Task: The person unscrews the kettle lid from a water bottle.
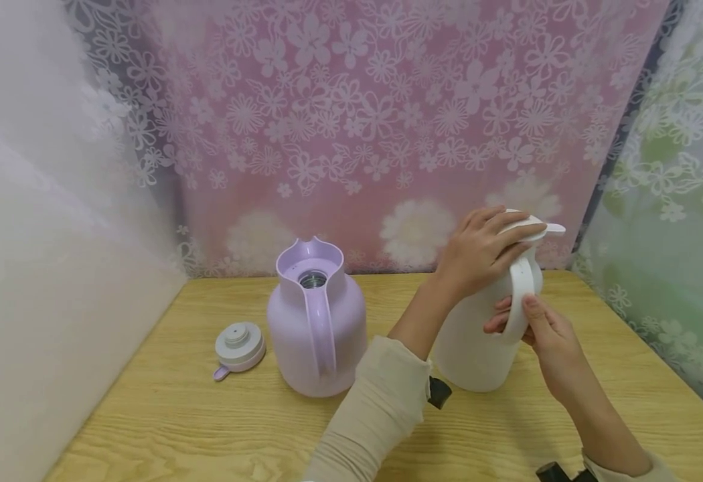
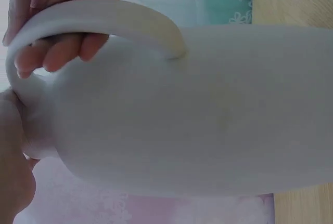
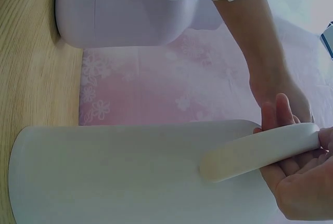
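Note:
A white thermos jug (image 1: pixel 478 341) stands upright on the table at the right. My left hand (image 1: pixel 484 251) grips its white lid (image 1: pixel 529 221) from above, fingers spread across the top; the lid's tab points right. My right hand (image 1: pixel 553 335) holds the jug's handle (image 1: pixel 520 294), thumb on the outside and fingers passing through the loop. In the left wrist view the curled fingers of the right hand (image 2: pixel 67 52) show inside the handle. The right wrist view shows the handle (image 3: pixel 255 151) across the right palm; the lid is hidden there.
A lilac thermos jug (image 1: pixel 348 321) stands uncovered in the middle, its spout facing away. Left of it lies a grey and lilac stopper lid (image 1: pixel 240 345), upside down. Flowered cloth (image 1: pixel 339 134) hangs behind the wooden table (image 1: pixel 165 415), with sheets at both sides.

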### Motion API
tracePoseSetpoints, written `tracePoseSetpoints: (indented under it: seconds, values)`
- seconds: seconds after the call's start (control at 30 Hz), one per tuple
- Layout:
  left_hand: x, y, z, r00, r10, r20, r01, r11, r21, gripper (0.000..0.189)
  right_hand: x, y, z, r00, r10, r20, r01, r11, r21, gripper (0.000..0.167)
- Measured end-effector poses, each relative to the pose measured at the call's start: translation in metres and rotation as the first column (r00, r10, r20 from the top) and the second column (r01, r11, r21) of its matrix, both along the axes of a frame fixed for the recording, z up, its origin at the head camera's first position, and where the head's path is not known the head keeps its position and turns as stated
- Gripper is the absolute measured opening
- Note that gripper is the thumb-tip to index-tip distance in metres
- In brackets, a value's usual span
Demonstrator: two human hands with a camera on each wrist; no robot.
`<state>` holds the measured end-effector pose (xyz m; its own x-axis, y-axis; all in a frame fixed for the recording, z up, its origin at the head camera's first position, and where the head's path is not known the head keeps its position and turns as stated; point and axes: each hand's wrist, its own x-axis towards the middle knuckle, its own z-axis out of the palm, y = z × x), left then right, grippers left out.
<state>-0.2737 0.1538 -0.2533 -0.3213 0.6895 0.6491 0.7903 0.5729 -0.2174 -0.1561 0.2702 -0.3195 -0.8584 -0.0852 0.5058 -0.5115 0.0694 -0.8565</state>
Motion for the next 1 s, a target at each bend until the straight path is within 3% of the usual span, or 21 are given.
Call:
tracePoseSetpoints:
  seconds: [0.17, 0.33, 0.5, 0.6, 0.7, 0.77, 0.9, 0.93, 1.0]
  values:
    - [0.01, 0.004, 0.009, 0.986, 0.141, 0.089, -0.138, 0.99, -0.036, 0.039, -0.001, 0.0, 0.0, 1.0, -0.001, 0.003, 0.001, 1.0, 0.005, 0.04]
    - [0.023, 0.015, 0.021, 0.932, 0.313, 0.183, -0.299, 0.949, -0.098, 0.041, 0.0, 0.0, 0.001, 1.0, -0.005, 0.021, 0.005, 1.0, 0.011, 0.04]
    - [0.032, 0.029, 0.027, 0.881, 0.45, 0.146, -0.437, 0.892, -0.116, 0.042, 0.001, -0.001, 0.001, 0.999, 0.004, 0.032, -0.005, 1.0, 0.009, 0.04]
    - [0.033, 0.031, 0.028, 0.87, 0.477, 0.122, -0.464, 0.878, -0.122, 0.044, 0.001, -0.001, 0.001, 1.0, 0.007, 0.026, -0.007, 1.0, 0.005, 0.04]
    - [0.03, 0.027, 0.027, 0.888, 0.442, 0.125, -0.428, 0.895, -0.125, 0.048, 0.001, -0.002, 0.001, 1.0, 0.007, 0.023, -0.007, 1.0, -0.003, 0.04]
    - [0.026, 0.021, 0.025, 0.913, 0.385, 0.137, -0.373, 0.922, -0.106, 0.051, 0.001, -0.002, 0.0, 1.0, 0.004, 0.021, -0.004, 1.0, -0.003, 0.04]
    - [0.013, 0.005, 0.018, 0.973, 0.185, 0.136, -0.186, 0.983, -0.004, 0.051, 0.001, -0.002, 0.0, 1.0, -0.002, 0.016, 0.002, 1.0, 0.0, 0.04]
    - [0.009, 0.001, 0.016, 0.983, 0.12, 0.142, -0.125, 0.992, 0.027, 0.05, 0.001, -0.002, 0.0, 1.0, -0.005, 0.015, 0.005, 1.0, 0.002, 0.04]
    - [0.003, -0.008, 0.012, 0.985, -0.01, 0.173, -0.003, 0.997, 0.074, 0.047, 0.001, -0.001, 0.001, 1.0, -0.003, 0.01, 0.003, 1.0, 0.004, 0.039]
